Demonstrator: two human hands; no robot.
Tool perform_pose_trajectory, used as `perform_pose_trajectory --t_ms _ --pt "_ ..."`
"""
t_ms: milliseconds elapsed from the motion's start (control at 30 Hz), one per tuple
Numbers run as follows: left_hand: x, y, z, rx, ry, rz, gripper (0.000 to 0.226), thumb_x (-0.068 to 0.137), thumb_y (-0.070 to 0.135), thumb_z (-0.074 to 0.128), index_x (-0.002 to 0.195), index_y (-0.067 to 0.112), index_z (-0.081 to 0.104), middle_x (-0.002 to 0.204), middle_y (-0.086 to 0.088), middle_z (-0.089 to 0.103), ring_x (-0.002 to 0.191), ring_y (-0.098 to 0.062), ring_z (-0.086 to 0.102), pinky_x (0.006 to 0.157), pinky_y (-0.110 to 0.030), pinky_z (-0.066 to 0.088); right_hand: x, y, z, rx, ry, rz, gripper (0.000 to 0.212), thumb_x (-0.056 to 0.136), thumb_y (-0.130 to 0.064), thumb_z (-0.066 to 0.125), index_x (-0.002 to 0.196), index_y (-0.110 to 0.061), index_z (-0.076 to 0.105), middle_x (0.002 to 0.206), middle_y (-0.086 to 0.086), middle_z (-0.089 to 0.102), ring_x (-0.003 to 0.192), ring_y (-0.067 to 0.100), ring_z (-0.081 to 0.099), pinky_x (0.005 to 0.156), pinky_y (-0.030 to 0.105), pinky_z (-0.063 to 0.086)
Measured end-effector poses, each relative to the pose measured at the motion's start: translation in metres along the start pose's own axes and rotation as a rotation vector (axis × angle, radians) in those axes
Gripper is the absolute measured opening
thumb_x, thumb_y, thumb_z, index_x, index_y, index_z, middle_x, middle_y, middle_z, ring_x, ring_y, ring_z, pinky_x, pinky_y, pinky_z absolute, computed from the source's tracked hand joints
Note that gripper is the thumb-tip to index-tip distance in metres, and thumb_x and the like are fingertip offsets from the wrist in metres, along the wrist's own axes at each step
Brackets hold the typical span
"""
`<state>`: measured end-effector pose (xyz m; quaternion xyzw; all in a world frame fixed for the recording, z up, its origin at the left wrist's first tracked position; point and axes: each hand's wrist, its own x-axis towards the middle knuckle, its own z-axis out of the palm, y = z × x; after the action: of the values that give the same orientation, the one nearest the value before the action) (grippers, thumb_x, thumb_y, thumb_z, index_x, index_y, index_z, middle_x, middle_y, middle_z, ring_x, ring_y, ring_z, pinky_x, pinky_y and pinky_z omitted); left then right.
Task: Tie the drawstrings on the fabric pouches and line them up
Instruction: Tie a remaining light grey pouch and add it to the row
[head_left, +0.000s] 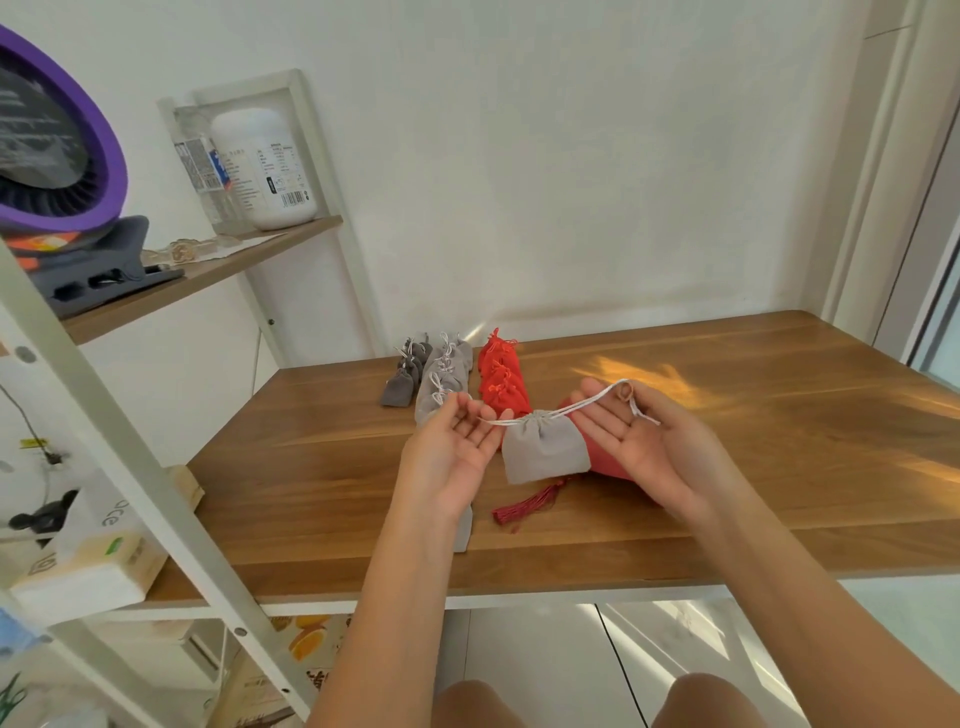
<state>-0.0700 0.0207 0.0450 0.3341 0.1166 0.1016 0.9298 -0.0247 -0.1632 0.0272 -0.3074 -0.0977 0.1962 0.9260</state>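
Note:
A light grey pouch (545, 452) hangs just above the wooden table (322, 467), its mouth drawn closed. Its white drawstring (587, 402) stretches out to both sides. My left hand (457, 447), palm up, pinches the left end of the string. My right hand (639, 441), palm up, holds the right end, which loops round a fingertip with the tail hanging over the palm. At the back of the table lie three rows of tied pouches: dark grey (402, 376), light grey (444, 379) and red (501, 379).
A red pouch (605, 460) with a dark red tassel (524, 506) lies under the held pouch and my right hand. Another grey pouch (463, 530) shows beside my left wrist. A white-framed shelf (208, 270) with a fan (62, 156) and bottles stands at the left.

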Motion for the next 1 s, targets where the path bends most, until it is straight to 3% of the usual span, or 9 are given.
perform_pose_trajectory --t_ms 100,200,333,433,567,667,800,933,1000 --pt "0.0 -0.006 0.003 0.106 -0.065 0.01 0.02 0.101 0.01 0.042 0.087 0.005 0.056 0.067 -0.004 0.056 0.056 -0.01 0.056 0.074 -0.032 0.059 0.003 0.002 -0.008 -0.141 -0.001 -0.017 0.027 0.097 -0.014 0.043 0.083 -0.003 0.063 0.095 0.019 0.071 0.095 0.03 0.07 0.081 0.038 0.059" --pt "-0.009 -0.016 -0.002 0.325 -0.173 0.001 0.018 0.098 0.0 0.044 0.102 0.003 0.061 0.077 -0.005 0.062 0.059 -0.009 0.058 0.069 -0.025 0.058 -0.005 0.008 -0.02 -0.279 -0.11 0.017 0.021 0.092 -0.016 0.047 0.079 -0.005 0.059 0.076 0.011 0.064 0.078 0.023 0.066 0.078 0.034 0.057" --pt "-0.027 -0.032 -0.017 0.678 -0.213 -0.053 0.032 0.093 -0.001 0.053 0.121 0.016 0.055 0.087 -0.009 0.072 0.06 -0.009 0.059 0.063 -0.023 0.051 -0.021 0.019 -0.028 -0.52 -0.208 -0.014 0.018 0.092 -0.016 0.053 0.087 0.0 0.059 0.081 0.012 0.065 0.079 0.02 0.064 0.08 0.03 0.054" --pt "-0.039 -0.038 -0.028 0.789 -0.179 -0.086 0.023 0.091 0.005 0.06 0.111 0.018 0.062 0.095 -0.015 0.073 0.07 -0.012 0.066 0.073 -0.026 0.055 -0.033 0.026 -0.025 -0.743 -0.189 -0.11 0.011 0.078 -0.007 0.065 0.087 -0.001 0.067 0.084 0.013 0.073 0.081 0.02 0.07 0.074 0.023 0.054" --pt "-0.049 -0.045 -0.04 0.899 -0.135 -0.051 0.01 0.085 0.019 0.068 0.089 0.015 0.077 0.089 -0.011 0.075 0.089 -0.022 0.07 0.094 -0.033 0.052 -0.043 0.038 -0.022 -0.781 -0.191 -0.153 0.018 0.075 0.007 0.067 0.091 0.004 0.059 0.078 0.013 0.073 0.073 0.019 0.071 0.07 0.022 0.054" --pt "-0.055 -0.051 -0.041 0.916 -0.143 0.003 0.02 0.071 0.038 0.071 0.075 0.02 0.079 0.071 -0.002 0.071 0.069 -0.014 0.061 0.085 -0.027 0.05 -0.047 0.041 -0.019 -0.804 -0.186 -0.176 0.026 0.075 0.001 0.068 0.1 -0.003 0.061 0.078 0.013 0.074 0.073 0.019 0.071 0.073 0.022 0.053" --pt "-0.054 -0.053 -0.04 0.921 -0.123 0.055 0.018 0.087 0.021 0.066 0.074 0.02 0.079 0.065 0.002 0.067 0.066 -0.009 0.058 0.076 -0.026 0.049 -0.047 0.046 -0.017 -0.863 -0.136 -0.247 0.018 0.072 -0.008 0.071 0.082 -0.02 0.079 0.083 0.005 0.075 0.08 0.018 0.071 0.075 0.025 0.055" --pt "-0.054 -0.056 -0.035 0.857 -0.129 0.048 0.019 0.09 0.013 0.061 0.079 0.011 0.076 0.067 -0.001 0.067 0.064 -0.006 0.059 0.066 -0.015 0.05 -0.042 0.055 -0.019 -1.005 -0.075 -0.371 0.015 0.068 -0.021 0.073 0.076 -0.032 0.078 0.095 -0.009 0.068 0.084 0.002 0.062 0.074 0.014 0.047" --pt "-0.055 -0.058 -0.034 0.785 -0.136 0.067 0.02 0.091 0.004 0.057 0.082 0.007 0.074 0.065 -0.001 0.066 0.06 -0.004 0.058 0.061 -0.014 0.048 -0.04 0.059 -0.02 -1.026 -0.029 -0.398 0.02 0.07 -0.024 0.072 0.079 -0.04 0.077 0.096 -0.015 0.064 0.088 0.002 0.061 0.075 0.013 0.046"
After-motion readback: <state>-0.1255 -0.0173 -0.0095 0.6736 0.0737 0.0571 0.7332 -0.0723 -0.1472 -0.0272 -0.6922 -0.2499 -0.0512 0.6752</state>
